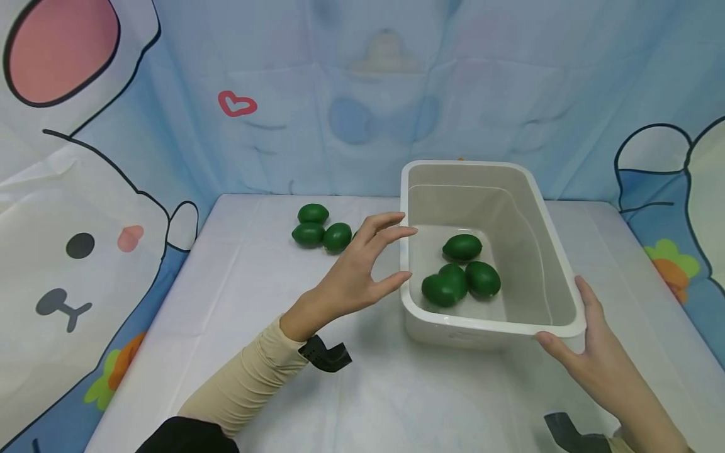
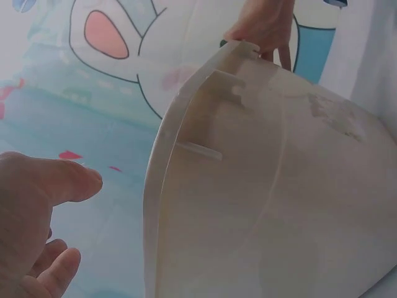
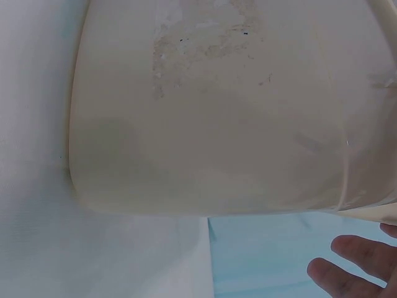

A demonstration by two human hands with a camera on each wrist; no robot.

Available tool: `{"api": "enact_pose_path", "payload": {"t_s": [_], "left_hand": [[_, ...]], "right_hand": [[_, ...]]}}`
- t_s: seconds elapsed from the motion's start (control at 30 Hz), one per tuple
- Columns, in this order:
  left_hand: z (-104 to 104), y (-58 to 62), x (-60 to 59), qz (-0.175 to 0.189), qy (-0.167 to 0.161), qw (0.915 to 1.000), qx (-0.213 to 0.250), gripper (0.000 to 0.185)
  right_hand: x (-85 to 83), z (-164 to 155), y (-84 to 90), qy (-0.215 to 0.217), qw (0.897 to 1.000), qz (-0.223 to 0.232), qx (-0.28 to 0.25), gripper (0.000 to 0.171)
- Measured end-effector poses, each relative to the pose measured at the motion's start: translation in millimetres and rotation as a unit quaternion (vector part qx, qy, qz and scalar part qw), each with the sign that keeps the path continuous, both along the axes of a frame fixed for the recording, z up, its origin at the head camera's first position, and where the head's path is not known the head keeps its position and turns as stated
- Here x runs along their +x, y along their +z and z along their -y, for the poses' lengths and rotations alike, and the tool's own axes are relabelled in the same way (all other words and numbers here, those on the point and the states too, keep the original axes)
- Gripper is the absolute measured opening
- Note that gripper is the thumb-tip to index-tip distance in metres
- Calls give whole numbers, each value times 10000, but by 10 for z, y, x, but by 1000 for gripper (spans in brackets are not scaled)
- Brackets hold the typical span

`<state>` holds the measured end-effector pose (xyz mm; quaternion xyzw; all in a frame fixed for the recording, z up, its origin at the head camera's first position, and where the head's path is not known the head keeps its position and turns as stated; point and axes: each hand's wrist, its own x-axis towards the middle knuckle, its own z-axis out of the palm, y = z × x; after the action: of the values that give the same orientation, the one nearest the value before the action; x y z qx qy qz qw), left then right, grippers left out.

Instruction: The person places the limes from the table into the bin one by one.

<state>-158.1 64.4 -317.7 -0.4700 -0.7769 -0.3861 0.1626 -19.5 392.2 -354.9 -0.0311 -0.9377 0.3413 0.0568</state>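
Observation:
Inside a white plastic bin lie several dark green limes. My left hand is beside the bin's left rim, fingers extended and spread from the thumb. The left wrist view shows a gap between this left hand and the rim. At the near right corner is my right hand, thumb by the front rim and straight fingers along the right side. In the right wrist view its fingers reach past the bin's side. More green limes are grouped on the table, partly behind my left hand.
A white cloth covers the table. Behind it hangs a blue patterned curtain, close to the bin's far end. Cartoon-printed curtain panels flank both sides. Dark straps hang at my wrists.

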Motion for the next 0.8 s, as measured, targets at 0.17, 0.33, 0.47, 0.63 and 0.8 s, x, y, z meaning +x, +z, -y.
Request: {"api": "enact_pose_path", "payload": {"t_s": [0.17,0.33,0.47,0.63,0.8], "left_hand": [[10,-9,-7,2,21,10000,-14,57],[14,-11,-9,10,50,10000,-35,57],[23,-9,-14,33,75,10000,-38,57],[55,-14,-34,80,114,9999,-21,57],[96,-39,-78,153,198,9997,-5,58]], "right_hand": [[-1,3,1,-6,10000,-8,3,111],[-4,2,4,-7,10000,9,-14,112],[-5,-2,7,33,10000,-2,-50,112],[-7,-2,15,72,9999,-33,-95,111],[-6,-1,18,84,9999,-58,-102,111]]}}
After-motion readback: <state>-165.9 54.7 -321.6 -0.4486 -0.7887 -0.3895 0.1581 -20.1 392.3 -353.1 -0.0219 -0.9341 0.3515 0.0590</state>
